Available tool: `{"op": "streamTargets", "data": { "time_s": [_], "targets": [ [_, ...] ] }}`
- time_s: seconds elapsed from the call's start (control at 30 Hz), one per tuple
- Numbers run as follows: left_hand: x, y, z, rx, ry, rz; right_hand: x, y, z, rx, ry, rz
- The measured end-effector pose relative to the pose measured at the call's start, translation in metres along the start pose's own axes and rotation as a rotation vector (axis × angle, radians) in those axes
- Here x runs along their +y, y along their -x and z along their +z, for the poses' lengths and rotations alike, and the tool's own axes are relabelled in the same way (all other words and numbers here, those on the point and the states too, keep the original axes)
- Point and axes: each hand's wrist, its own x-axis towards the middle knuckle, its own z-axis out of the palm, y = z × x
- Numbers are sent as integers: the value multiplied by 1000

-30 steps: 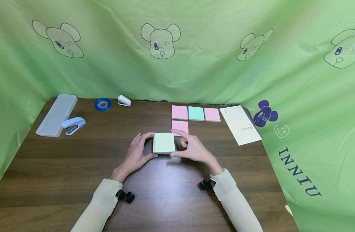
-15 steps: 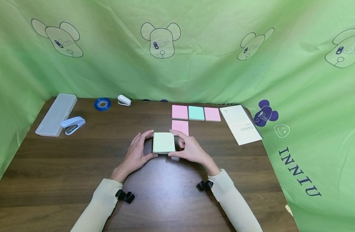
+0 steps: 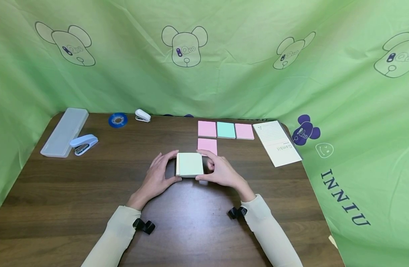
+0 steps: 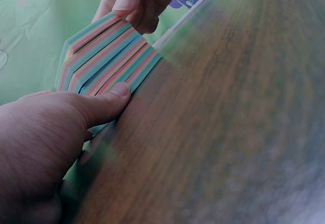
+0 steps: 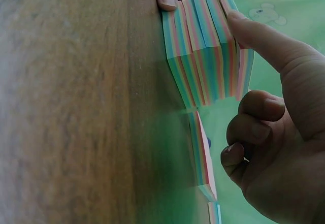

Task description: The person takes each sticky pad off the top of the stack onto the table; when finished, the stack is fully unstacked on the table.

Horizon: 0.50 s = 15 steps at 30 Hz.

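A stack of sticky note pads [image 3: 190, 164], pale green on top, stands on the table between both hands. Striped pink, yellow, green and blue edges show on the stack [image 4: 109, 56] in the left wrist view. My left hand [image 3: 156, 174] grips its left side, thumb on the near face and fingers at the far edge. My right hand [image 3: 222, 171] pinches the top pad [image 5: 245, 74] at its right side between thumb and index finger, the other fingers curled in. That pad sits slightly off to the right of those below. The far fingertips are partly hidden.
Behind the stack lie pink pads [image 3: 207, 129] and a teal pad [image 3: 226, 130], with a notebook [image 3: 277, 144] to their right. At the left are a translucent case [image 3: 65, 132], a blue stapler [image 3: 84, 144], blue tape [image 3: 118, 120] and a small white stapler [image 3: 143, 115]. A green curtain [image 3: 124, 81] borders the table.
My right hand first came in slightly to the left against the stack, then shifted a little right, and the top pad slid right with it. My left hand stayed nearly still.
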Motion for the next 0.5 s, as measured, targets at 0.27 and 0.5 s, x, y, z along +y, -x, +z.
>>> {"op": "streamTargets", "data": {
  "time_s": [0.27, 0.5],
  "targets": [
    [0, -1, 0, -6, -6, -6, 0, 0, -2, -5, 38, 16],
    [0, -1, 1, -7, -7, -7, 0, 1, -4, -4, 70, 25]
  ]
}}
